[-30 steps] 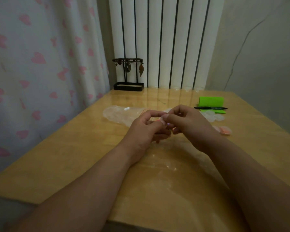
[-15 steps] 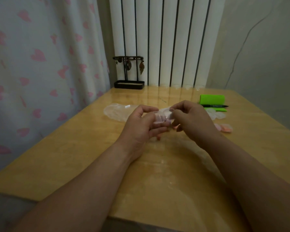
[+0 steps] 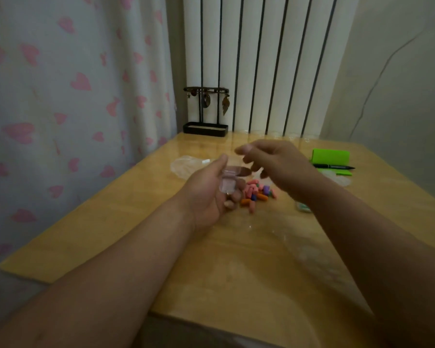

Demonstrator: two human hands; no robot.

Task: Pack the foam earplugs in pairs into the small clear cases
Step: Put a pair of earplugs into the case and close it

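Observation:
My left hand [image 3: 211, 192] holds a small clear case [image 3: 230, 180] between thumb and fingers, lid end up, a little above the table. Pink shows through the case, but I cannot tell what is inside. My right hand [image 3: 276, 164] hovers just right of and above the case, blurred, fingers loosely curled with nothing visible in them. A loose heap of coloured foam earplugs [image 3: 258, 194], pink, orange, purple and blue, lies on the wooden table [image 3: 126, 222] just beyond my left fingers. Another clear case with something teal in it [image 3: 303, 207] is half hidden by my right wrist.
A crumpled clear plastic bag [image 3: 189, 164] lies behind my left hand. A green pad [image 3: 330, 156] with a black pen [image 3: 334, 167] sits at the right, more clear plastic below it. A black jewellery stand [image 3: 206, 111] is at the table's back edge by the radiator.
My hands, joined on the case before, have come apart: the right lifted up and right, the left keeps the case. The earplug heap now shows on the table.

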